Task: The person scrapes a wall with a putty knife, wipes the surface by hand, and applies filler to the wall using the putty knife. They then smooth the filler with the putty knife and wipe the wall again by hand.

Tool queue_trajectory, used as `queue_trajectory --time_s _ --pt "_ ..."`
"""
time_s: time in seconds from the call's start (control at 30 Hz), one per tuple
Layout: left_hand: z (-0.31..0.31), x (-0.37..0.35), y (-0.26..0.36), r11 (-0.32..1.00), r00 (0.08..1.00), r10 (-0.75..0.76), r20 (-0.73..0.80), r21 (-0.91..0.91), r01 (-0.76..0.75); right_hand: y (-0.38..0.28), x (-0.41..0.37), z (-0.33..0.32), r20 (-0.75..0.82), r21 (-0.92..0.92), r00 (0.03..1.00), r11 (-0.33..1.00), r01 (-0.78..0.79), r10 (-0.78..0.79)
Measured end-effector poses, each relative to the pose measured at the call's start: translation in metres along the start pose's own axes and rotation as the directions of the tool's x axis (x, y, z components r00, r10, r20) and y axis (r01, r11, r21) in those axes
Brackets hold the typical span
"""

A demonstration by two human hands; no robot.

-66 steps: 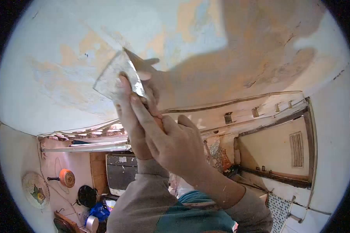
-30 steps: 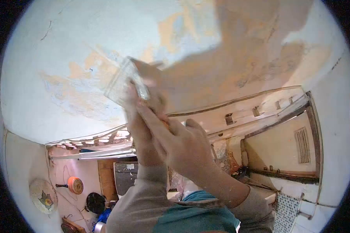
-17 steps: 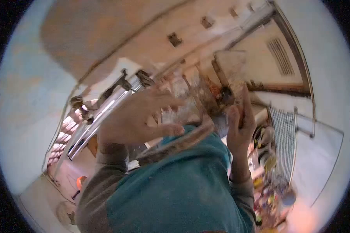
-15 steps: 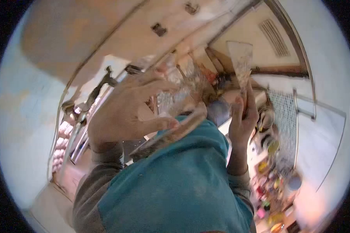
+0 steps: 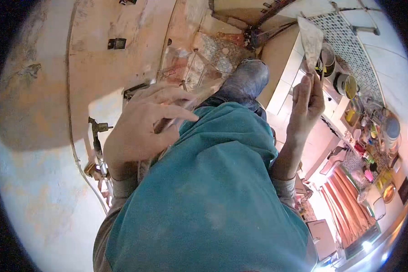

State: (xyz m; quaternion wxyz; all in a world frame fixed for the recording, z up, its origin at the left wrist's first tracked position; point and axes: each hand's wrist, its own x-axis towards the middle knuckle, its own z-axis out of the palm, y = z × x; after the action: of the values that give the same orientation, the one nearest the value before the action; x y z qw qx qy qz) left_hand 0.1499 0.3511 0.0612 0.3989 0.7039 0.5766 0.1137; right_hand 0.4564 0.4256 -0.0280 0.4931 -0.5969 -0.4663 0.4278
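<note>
My right hand [image 5: 307, 103] is raised at the right, its fingers closed round the handle of a putty knife [image 5: 312, 41]. The knife's broad blade points up and is smeared with pale material. At the left, my left hand [image 5: 143, 124] is curled, with thumb and forefinger bent toward each other. A long pale strip [image 5: 208, 92] shows past its fingers. The hand seems closed round this, but its back hides most of the thing, and I cannot make out its kind.
A patchy, scraped wall [image 5: 41, 109] with a dark socket box [image 5: 117, 43] runs along the left. A pipe with a tap [image 5: 98, 131] stands by it. Pots [image 5: 347, 86], a cluttered counter [image 5: 371, 136] and an orange curtain [image 5: 344, 204] lie to the right. Mosaic tiles [image 5: 344, 38] cover the upper right.
My view has turned, bringing the curtain into sight and more of the left wall. My right hand, still holding the putty knife, has shifted up and right in view. My left hand stays at the left.
</note>
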Motion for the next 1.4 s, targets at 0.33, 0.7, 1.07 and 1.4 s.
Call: queue_trajectory --time_s 0.33,0.7,1.07,1.4 --pt "-0.005 0.022 -0.008 0.970 0.980 0.045 0.191 -0.243 0.003 0.025 -0.004 -0.037 -0.171 -0.064 0.984 0.997 0.040 -0.051" --pt "0.009 0.009 -0.016 0.968 0.990 0.138 0.009 -0.212 -0.133 0.058 0.021 -0.013 -0.103 0.058 0.988 0.991 0.118 -0.112" --pt "0.012 -0.011 -0.009 0.997 0.947 0.032 -0.320 -0.063 -0.055 0.043 0.031 0.095 0.303 0.305 0.900 0.926 0.221 -0.314" --pt "0.022 -0.024 -0.023 0.983 0.916 0.134 -0.378 -0.069 -0.172 0.032 0.017 0.175 0.576 0.282 0.770 0.951 0.127 -0.274"
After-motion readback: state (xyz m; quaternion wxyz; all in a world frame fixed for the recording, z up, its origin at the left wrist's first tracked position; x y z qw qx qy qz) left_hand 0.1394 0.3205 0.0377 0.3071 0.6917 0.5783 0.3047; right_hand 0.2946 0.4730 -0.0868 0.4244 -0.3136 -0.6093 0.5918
